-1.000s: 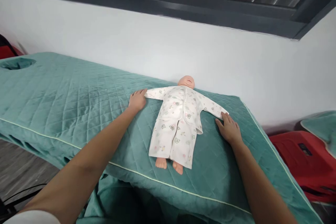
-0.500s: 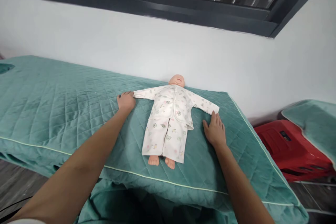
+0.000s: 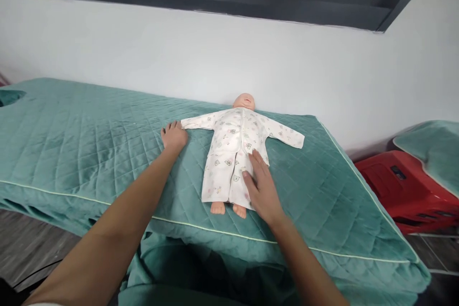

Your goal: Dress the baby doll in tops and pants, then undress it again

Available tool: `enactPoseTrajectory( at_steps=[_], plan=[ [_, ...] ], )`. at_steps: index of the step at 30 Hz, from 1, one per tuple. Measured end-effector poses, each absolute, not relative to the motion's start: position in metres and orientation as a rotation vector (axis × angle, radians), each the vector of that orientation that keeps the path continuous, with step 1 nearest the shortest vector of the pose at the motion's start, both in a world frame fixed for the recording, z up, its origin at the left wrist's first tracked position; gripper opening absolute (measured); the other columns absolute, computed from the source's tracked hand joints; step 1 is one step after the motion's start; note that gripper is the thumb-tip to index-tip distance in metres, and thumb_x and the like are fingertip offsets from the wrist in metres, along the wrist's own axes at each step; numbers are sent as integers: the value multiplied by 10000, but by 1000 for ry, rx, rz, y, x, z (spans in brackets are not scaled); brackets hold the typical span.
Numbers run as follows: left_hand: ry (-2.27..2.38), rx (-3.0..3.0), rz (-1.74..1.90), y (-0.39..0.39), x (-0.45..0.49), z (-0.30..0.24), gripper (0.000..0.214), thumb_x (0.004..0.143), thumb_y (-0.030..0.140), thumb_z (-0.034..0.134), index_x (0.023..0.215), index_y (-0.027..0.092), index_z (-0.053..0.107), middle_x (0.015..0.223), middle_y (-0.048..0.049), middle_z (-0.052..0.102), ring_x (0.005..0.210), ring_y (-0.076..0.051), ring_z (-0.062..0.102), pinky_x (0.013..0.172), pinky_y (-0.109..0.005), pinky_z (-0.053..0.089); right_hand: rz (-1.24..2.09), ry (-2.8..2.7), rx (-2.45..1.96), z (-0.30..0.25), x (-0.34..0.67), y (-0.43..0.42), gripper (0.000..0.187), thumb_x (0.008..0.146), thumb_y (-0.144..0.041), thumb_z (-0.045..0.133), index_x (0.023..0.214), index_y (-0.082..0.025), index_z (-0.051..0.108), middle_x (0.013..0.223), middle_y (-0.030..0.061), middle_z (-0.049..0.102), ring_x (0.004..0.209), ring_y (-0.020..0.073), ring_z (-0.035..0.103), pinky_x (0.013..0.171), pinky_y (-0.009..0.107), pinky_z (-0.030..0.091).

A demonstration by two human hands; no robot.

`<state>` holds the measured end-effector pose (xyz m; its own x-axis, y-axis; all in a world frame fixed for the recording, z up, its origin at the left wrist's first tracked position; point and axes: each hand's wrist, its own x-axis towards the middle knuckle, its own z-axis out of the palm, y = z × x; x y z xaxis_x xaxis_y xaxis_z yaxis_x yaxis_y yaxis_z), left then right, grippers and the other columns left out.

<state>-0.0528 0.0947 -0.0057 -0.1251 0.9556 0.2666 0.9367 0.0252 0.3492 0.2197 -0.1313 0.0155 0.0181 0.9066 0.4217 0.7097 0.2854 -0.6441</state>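
- One doll (image 3: 229, 138) with two bare feet (image 3: 217, 208) lies on one bed (image 3: 107, 138).
- Left hand (image 3: 174, 136) is at one cuff (image 3: 185, 123); grip unclear.
- Right hand (image 3: 263, 191) is spread over trousers (image 3: 217, 177).

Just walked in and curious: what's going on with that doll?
A person is handling a smooth, pinkish baby doll lying face up on a green quilted bed cover, dressed in a white printed cloth jacket and matching trousers. Their left hand is at the end of one sleeve. Their right hand, open, is over the trousers; whether it touches is hard to tell.
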Motion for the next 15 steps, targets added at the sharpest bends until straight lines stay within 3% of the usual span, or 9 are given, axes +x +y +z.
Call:
enactPoseTrajectory(
  at_steps=[3, 7, 11, 15],
  plan=[
    [2220, 2057, 732, 83, -51, -1, 483, 952, 192, 383, 1408, 87, 501, 1529, -212, 466, 1424, -370, 412, 1166, -592, 311, 348, -1780, -1484, 20, 209, -138, 535, 1023, -401, 426, 1542, -280, 385, 1648, 62, 319, 1530, 259, 278, 1241, 549, 276],
    [2057, 2239, 854, 55, -41, 2, 512, 935, 159, 393, 1440, 154, 474, 1559, -154, 439, 1437, -305, 409, 1150, -465, 386, 210, -1726, -1480, 23, 220, -132, 467, 1006, -353, 452, 1462, -259, 475, 1546, 93, 467, 1431, 273, 424, 1186, 542, 359],
    [1748, 2464, 967, 25, -30, -2, 478, 920, 131, 416, 1380, 191, 530, 1478, -110, 533, 1370, -263, 487, 1118, -420, 422, -60, -1722, -1519, 30, 234, -106, 389, 969, -298, 486, 1345, -235, 566, 1350, 122, 594, 1265, 319, 519, 1057, 549, 450],
    [1500, 2548, 1065, 9, -25, -8, 457, 913, 108, 405, 1318, 223, 581, 1357, -81, 627, 1231, -230, 591, 1036, -376, 480, -180, -1893, -1573, 40, 234, -83, 219, 968, -291, 501, 1093, -231, 671, 1116, 96, 658, 1043, 295, 569, 872, 447, 504]
  ],
)
